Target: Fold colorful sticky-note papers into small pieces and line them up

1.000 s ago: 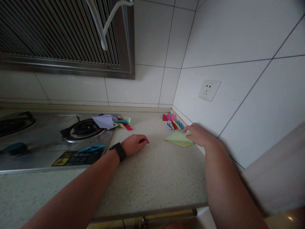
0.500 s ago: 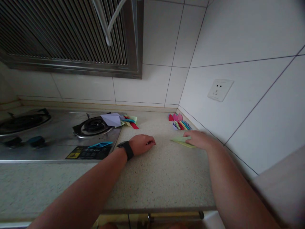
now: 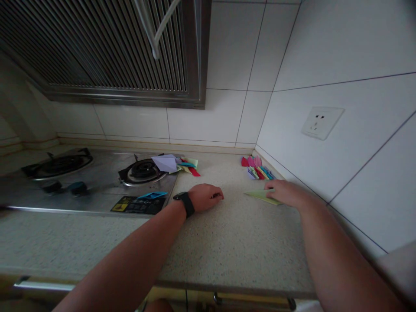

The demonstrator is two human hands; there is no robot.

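My right hand (image 3: 284, 193) grips a pale green paper plane (image 3: 258, 195) by its wide end, with the fingers closed over the fold. The plane lies low over the counter and its pointed tip faces left. My left hand (image 3: 205, 197), with a black watch at the wrist, rests on the counter to the left of the plane. Its fingers are curled in and nothing shows in them. Small folded papers (image 3: 258, 169) in pink, red, blue and other colours sit in the back right corner, just beyond my right hand.
A lilac paper plane (image 3: 165, 163) and a pile of coloured papers (image 3: 191, 167) overlap the right burner's edge. One blue folded paper (image 3: 152, 195) lies at the stove's front right. The range hood (image 3: 130, 97) hangs above. A tiled wall with a socket (image 3: 323, 123) bounds the right side.
The view has swung a little to the left, so everything appears further right. The paper plane looks flatter under my right hand. My left hand keeps its place on the counter.
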